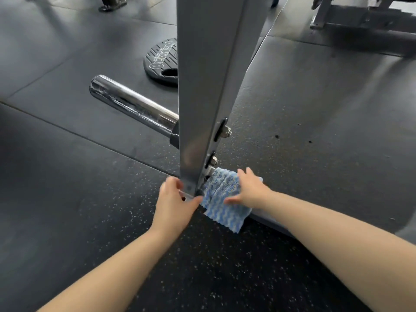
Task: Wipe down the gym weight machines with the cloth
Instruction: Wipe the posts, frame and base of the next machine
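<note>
A grey steel upright [202,86] of a weight machine rises from the floor in the middle of the head view. A blue and white wavy-patterned cloth [221,199] lies draped over the machine's low base rail [267,218] just right of the upright's foot. My right hand [249,190] presses the cloth onto the rail with straight, spread fingers. My left hand [174,201] grips the bottom of the upright from the left, thumb toward the cloth.
A chrome weight peg [132,104] sticks out to the left from the upright. A black weight plate [162,61] lies flat on the rubber floor behind it. Another machine's frame [360,19] stands at the top right. Two bolts [224,132] protrude from the upright.
</note>
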`<state>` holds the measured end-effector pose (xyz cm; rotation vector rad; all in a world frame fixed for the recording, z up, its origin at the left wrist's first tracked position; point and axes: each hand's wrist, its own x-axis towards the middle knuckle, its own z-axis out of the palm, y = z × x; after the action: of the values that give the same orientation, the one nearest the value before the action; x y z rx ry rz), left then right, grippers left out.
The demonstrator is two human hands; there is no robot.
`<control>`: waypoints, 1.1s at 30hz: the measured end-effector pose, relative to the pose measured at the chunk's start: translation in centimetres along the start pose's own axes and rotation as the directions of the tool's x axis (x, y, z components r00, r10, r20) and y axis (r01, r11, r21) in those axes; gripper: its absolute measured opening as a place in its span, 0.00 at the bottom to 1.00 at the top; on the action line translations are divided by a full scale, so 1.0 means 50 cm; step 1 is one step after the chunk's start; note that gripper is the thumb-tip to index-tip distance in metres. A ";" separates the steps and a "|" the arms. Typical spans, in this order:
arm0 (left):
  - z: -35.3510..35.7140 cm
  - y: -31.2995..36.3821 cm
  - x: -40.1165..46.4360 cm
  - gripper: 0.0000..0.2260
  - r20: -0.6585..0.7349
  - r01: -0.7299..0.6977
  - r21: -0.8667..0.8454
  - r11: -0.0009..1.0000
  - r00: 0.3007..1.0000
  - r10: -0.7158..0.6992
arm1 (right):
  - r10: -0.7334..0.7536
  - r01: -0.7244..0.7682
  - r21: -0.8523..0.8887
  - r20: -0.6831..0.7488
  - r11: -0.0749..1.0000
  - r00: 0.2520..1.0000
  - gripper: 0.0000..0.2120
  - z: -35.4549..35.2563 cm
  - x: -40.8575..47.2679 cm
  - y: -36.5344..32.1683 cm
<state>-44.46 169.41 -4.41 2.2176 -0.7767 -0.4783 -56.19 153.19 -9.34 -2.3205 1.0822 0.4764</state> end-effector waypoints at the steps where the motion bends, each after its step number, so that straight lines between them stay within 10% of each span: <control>1: -0.006 0.010 0.014 0.22 -0.022 -0.007 -0.068 0.998 1.000 0.006 | 0.028 -0.024 -0.133 0.031 0.991 0.999 0.57 0.019 0.004 -0.009; 5: -0.021 0.053 0.037 0.29 0.015 -0.063 -0.165 0.984 0.998 0.066 | 0.034 -0.053 -0.268 -0.076 0.962 0.997 0.60 0.060 0.034 -0.048; 11: -0.019 0.062 0.030 0.22 0.007 -0.079 -0.136 0.988 0.997 0.080 | 0.022 -0.074 -0.235 -0.219 0.969 0.976 0.37 0.071 0.115 -0.123; 16: 0.015 0.046 0.013 0.28 0.007 0.256 -0.318 0.913 0.964 -0.267 | -0.080 0.043 -0.180 -0.207 0.983 0.975 0.35 0.057 0.132 -0.110; 19: 0.039 0.024 -0.018 0.22 0.241 0.437 -0.147 0.887 0.886 -0.397 | -0.105 0.065 -0.242 -0.155 0.968 0.982 0.40 0.053 0.100 -0.079; 33: 0.189 0.097 -0.024 0.19 0.475 0.203 -0.004 0.979 0.862 -0.177 | 0.152 -0.274 -0.525 -0.264 0.806 0.953 0.53 0.078 -0.214 0.322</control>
<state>-52.31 162.66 -7.02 2.1586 -0.7761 -1.1598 -75.76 153.22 -12.00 -2.8175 1.4769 0.7281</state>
